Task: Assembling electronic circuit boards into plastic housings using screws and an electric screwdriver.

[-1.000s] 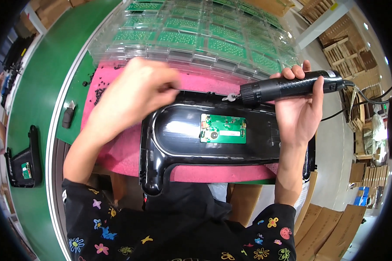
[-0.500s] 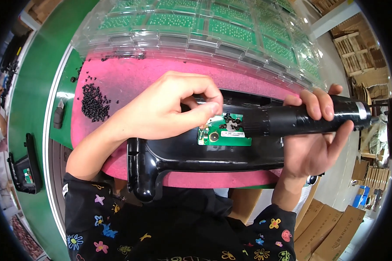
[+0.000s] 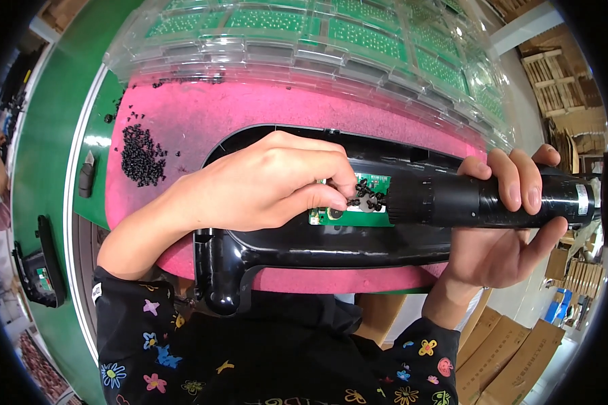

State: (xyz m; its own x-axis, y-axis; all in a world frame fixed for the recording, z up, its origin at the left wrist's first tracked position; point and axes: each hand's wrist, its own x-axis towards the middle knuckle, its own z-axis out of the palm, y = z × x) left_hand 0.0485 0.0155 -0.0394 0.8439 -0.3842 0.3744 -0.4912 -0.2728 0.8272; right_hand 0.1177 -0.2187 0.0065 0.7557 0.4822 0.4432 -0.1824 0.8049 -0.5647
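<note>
A green circuit board (image 3: 358, 219) lies in a long black plastic housing (image 3: 331, 247). Several small black screws (image 3: 371, 192) are heaped on the board. Thumb and forefinger of my left hand (image 3: 277, 185) are pinched at the heap's left edge, with a dark screw showing at their tips. My right hand (image 3: 500, 223) is wrapped round a black electric screwdriver (image 3: 463, 201), held level with its ribbed front end pointing left, close beside the screws. The driver's tip cannot be made out.
A pink mat (image 3: 182, 108) lies under the housing, with a larger pile of black screws (image 3: 140, 156) at its left. Clear plastic trays (image 3: 304, 50) of green boards stand behind. A utility knife (image 3: 86, 175) and another black housing (image 3: 39, 266) lie farther left. Cardboard boxes (image 3: 513, 358) stand at lower right.
My left hand has moved slightly right and down, its pinched fingertips now at the screw heap. My right hand and the screwdriver have shifted a little right and down.
</note>
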